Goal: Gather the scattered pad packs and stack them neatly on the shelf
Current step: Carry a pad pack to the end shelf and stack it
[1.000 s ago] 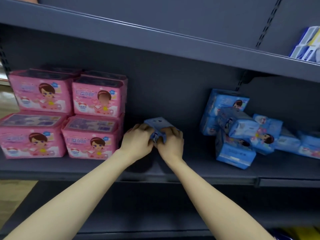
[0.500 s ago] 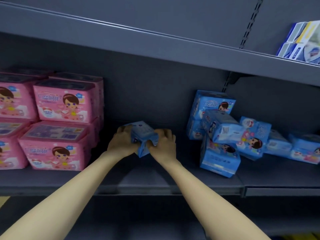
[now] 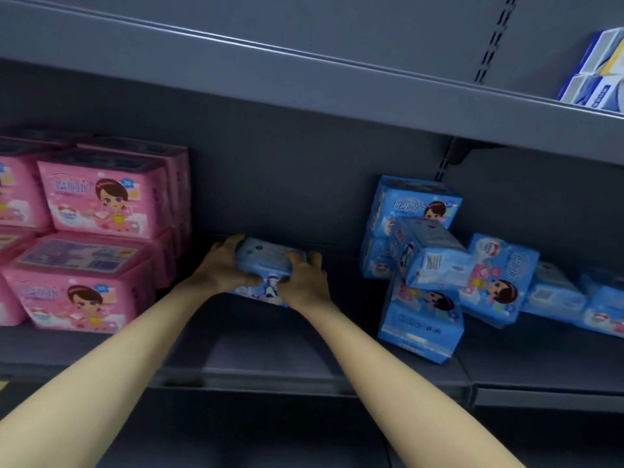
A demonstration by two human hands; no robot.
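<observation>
Since 0.5 s ago the blue pad pack [image 3: 266, 268] has turned from a tilted pose to a flatter one. Its long axis now runs left to right, and its printed face looks toward the near side. It sits in the middle of the shelf [image 3: 270, 363]; I cannot tell if it touches the board. The left hand [image 3: 223, 268] grips its left end with curled fingers, and the right hand [image 3: 305, 282] grips its right end. Bare board lies on both sides: the stacked pink packs [image 3: 101, 204] stand at the left, and the jumbled blue pile [image 3: 432, 265] lies at the right.
</observation>
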